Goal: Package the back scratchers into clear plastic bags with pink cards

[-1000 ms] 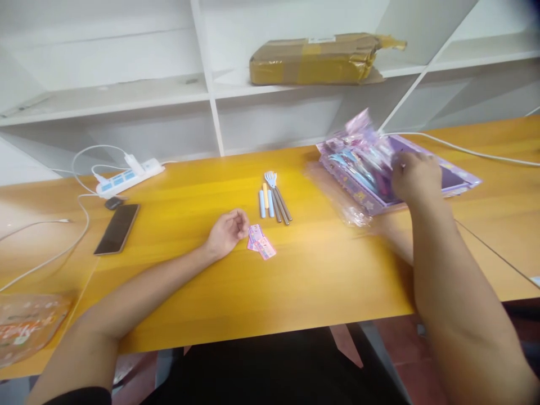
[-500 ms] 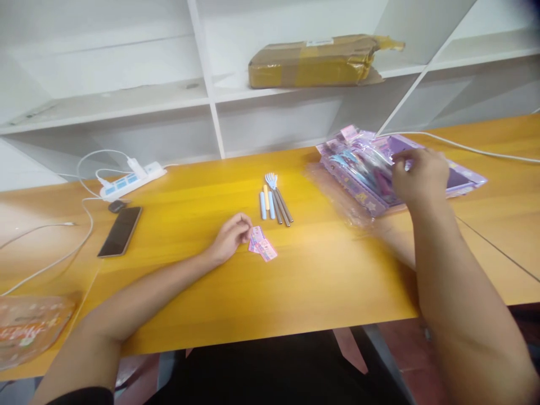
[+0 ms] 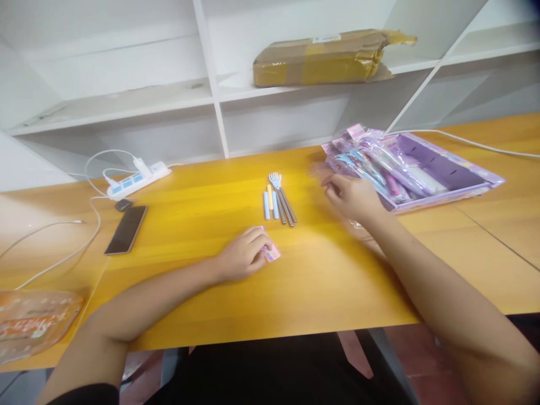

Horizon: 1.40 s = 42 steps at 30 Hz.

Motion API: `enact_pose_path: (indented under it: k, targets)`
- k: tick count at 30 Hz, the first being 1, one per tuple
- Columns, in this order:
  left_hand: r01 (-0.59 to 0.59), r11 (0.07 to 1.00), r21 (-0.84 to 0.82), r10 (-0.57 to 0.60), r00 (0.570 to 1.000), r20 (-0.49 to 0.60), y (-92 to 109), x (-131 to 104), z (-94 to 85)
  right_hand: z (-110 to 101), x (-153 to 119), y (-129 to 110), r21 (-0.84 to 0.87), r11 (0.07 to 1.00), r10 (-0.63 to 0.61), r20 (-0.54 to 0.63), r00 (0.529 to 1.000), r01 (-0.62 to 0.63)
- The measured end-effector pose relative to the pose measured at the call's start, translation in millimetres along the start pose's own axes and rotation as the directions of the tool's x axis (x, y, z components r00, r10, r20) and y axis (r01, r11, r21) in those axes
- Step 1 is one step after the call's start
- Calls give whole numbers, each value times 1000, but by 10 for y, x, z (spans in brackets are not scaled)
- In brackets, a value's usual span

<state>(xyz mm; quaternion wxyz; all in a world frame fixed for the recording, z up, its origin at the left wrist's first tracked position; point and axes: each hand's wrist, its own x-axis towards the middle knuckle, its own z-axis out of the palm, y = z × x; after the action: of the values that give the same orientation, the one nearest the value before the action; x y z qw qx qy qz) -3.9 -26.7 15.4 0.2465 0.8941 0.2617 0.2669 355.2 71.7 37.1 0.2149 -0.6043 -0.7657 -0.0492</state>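
Note:
My left hand (image 3: 244, 254) rests on the table with its fingers curled down over small pink printed cards (image 3: 273, 253), hiding most of them. Slightly blurred, my right hand (image 3: 352, 197) hovers at the near left corner of a purple box (image 3: 447, 197). Its fingers are bent together, and anything between them is too small or hidden to make out. Inside the box lie several plastic-wrapped long-handled items (image 3: 396, 169). Between my hands, farther back, are metal-handled back scratchers (image 3: 287, 207) with light-blue claw heads, beside blue and yellow grip pieces (image 3: 270, 198).
Clear plastic film (image 3: 358, 225) lies by the box. To the left are a phone (image 3: 126, 229), a white power strip (image 3: 139, 179) with cables and an orange-printed plastic package (image 3: 37, 323). A taped cardboard parcel (image 3: 320, 62) sits on the shelf behind.
My right hand has moved left, from over the box to its near left corner. My left hand has shifted right and now covers most of the cards. The view has tilted slightly.

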Motion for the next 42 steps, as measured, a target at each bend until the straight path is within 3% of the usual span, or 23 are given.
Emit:
enact_pose_path:
  k: [3, 7, 11, 13, 16, 18, 22, 25, 28, 34, 42]
  targets:
    - [23, 999, 37, -24, 1000, 14, 8, 9, 6, 100, -28, -202, 45, 995, -91, 168, 982, 84]
    - [74, 992, 104, -74, 997, -2, 56, 120, 4, 145, -75, -555, 20, 998, 54, 312, 949, -64]
    - [195, 975, 103, -186, 978, -90, 14, 421, -63, 148, -102, -821, 25, 997, 63, 374, 925, -78]
    - [298, 954, 43, -284, 938, -199, -100, 594, -115, 147, -101, -900, 10, 997, 62, 394, 917, -71]
    - [466, 885, -9, -446, 841, -308, -344, 785, -157, 148, -93, -976, -29, 999, 52, 419, 906, -44]
    - [534, 842, 72, -495, 819, -290, -490, 836, -146, 155, -87, -1003, -42, 999, 45, 406, 913, -31]
    - [457, 873, 172, -418, 882, -217, -622, 775, -70, 179, -71, -1016, -35, 998, 57, 407, 912, -47]
    - [424, 884, 198, -384, 898, -214, -629, 709, -21, 184, -54, -1013, -53, 995, 94, 404, 910, -79]
    - [451, 851, 268, -402, 889, -219, -632, 704, 1, 173, -36, -996, -71, 991, 133, 388, 912, -114]
    - [566, 776, 277, -520, 824, -227, -681, 760, -9, 194, -1, -884, -54, 989, 145, 355, 924, -134]
    - [517, 799, 305, -470, 855, -219, -654, 749, -48, 279, 21, -787, 66, 981, 153, 310, 938, -182]
